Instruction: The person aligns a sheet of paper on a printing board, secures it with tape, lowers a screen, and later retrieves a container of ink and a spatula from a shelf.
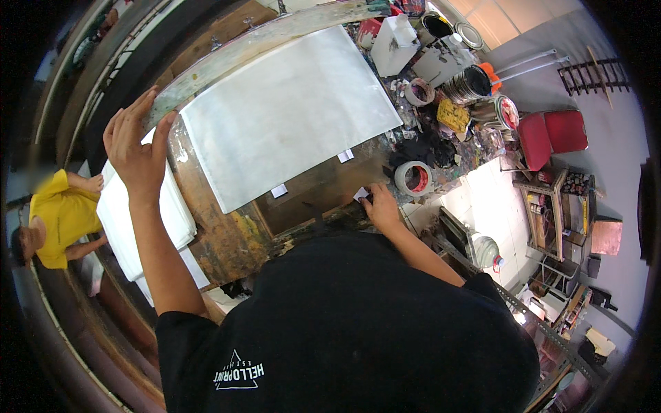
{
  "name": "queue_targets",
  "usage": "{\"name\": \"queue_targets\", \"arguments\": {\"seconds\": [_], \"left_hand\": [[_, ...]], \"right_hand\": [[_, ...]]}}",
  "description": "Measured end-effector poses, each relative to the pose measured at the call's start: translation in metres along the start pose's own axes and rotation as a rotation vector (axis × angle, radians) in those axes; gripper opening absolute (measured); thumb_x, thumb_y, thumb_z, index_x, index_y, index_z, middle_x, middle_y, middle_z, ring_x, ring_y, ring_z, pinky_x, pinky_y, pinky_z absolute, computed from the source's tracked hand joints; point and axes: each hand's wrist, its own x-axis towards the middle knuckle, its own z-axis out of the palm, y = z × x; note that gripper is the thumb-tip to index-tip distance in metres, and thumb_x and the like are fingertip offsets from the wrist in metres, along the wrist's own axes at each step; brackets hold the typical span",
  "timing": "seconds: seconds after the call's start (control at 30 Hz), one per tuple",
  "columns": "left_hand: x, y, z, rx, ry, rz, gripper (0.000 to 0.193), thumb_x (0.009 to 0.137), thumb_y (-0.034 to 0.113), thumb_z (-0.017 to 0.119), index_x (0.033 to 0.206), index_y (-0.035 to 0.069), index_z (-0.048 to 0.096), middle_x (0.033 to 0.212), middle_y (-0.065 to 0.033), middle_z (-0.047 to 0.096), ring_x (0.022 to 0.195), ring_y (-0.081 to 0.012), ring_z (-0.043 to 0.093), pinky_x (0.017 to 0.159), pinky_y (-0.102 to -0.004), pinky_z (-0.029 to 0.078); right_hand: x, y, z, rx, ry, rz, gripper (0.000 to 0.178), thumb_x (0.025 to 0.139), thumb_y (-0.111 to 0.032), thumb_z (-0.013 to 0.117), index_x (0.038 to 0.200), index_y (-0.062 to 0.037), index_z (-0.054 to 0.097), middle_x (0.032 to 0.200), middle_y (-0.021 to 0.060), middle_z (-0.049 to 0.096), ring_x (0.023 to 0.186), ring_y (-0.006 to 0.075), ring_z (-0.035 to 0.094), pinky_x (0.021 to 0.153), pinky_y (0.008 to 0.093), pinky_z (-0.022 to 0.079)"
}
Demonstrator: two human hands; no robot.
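My left hand [140, 144] is raised at the left end of a long pale, stained frame bar [206, 69], with fingers and thumb closed around its end. Below the bar, a large white sheet [289, 117] lies flat on the worktable. Two small white tabs, one near the sheet's middle [279, 191] and one farther right [345, 156], stick out at its near edge. My right hand [382, 208] is low at the table's near side, its fingers curled at another small white tab [360, 195]. Its fingertips are partly hidden.
A stack of white sheets [148, 213] lies left of the table's stained wood. Tape rolls [413, 178], a yellow sponge [453, 115], a white jug [394, 45] and paint cans [470, 84] crowd the right side. Beyond stand a red chair [551, 140] and a person in yellow [65, 219].
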Motion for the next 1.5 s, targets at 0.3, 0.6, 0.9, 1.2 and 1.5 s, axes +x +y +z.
{"name": "queue_targets", "arguments": {"seconds": [0.3,0.6,0.9,1.2,1.5], "left_hand": [[-0.005,-0.001,0.000,0.010,-0.010,-0.006,0.038,0.087,0.035,0.082,0.116,0.012,0.076,0.116,-0.0034,0.077,0.114,-0.0189,0.069,0.107,-0.0390,0.043],[-0.005,0.003,0.001,0.012,-0.024,-0.040,0.039,0.085,0.034,0.083,0.116,0.011,0.076,0.116,-0.0034,0.077,0.114,-0.0197,0.069,0.106,-0.0386,0.043],[-0.003,0.000,0.001,0.015,-0.035,-0.036,0.038,0.086,0.031,0.083,0.117,0.011,0.075,0.117,-0.0023,0.077,0.113,-0.0188,0.069,0.107,-0.0377,0.043],[-0.009,-0.006,0.007,-0.033,-0.016,-0.041,0.039,0.086,0.020,0.082,0.123,0.015,0.071,0.121,-0.0036,0.076,0.118,-0.0223,0.068,0.111,-0.0427,0.041],[-0.008,-0.004,0.007,-0.028,0.015,-0.029,0.043,0.083,0.029,0.086,0.121,0.015,0.072,0.119,-0.0008,0.077,0.114,-0.0172,0.068,0.107,-0.0383,0.041]], "right_hand": [[0.051,0.003,-0.019,0.170,0.367,0.035,0.019,0.087,-0.015,0.074,0.096,0.0017,0.071,0.092,0.0218,0.068,0.088,0.0417,0.065,0.081,0.0492,0.051],[0.125,0.033,-0.004,0.313,0.408,0.213,0.022,0.086,-0.016,0.077,0.093,0.0039,0.072,0.089,0.0222,0.069,0.086,0.0405,0.067,0.080,0.0479,0.052],[0.132,0.031,-0.005,0.186,0.402,0.158,0.024,0.085,-0.017,0.078,0.094,0.0041,0.072,0.088,0.0211,0.071,0.085,0.0394,0.069,0.080,0.0465,0.053],[0.138,0.034,-0.005,0.149,0.385,0.164,0.023,0.084,-0.018,0.079,0.093,0.0026,0.073,0.090,0.0205,0.072,0.086,0.0379,0.070,0.080,0.0453,0.054],[0.141,0.034,-0.004,0.095,0.361,0.161,0.023,0.084,-0.018,0.078,0.094,0.0023,0.072,0.091,0.0196,0.072,0.085,0.0365,0.070,0.081,0.0452,0.054]]}}
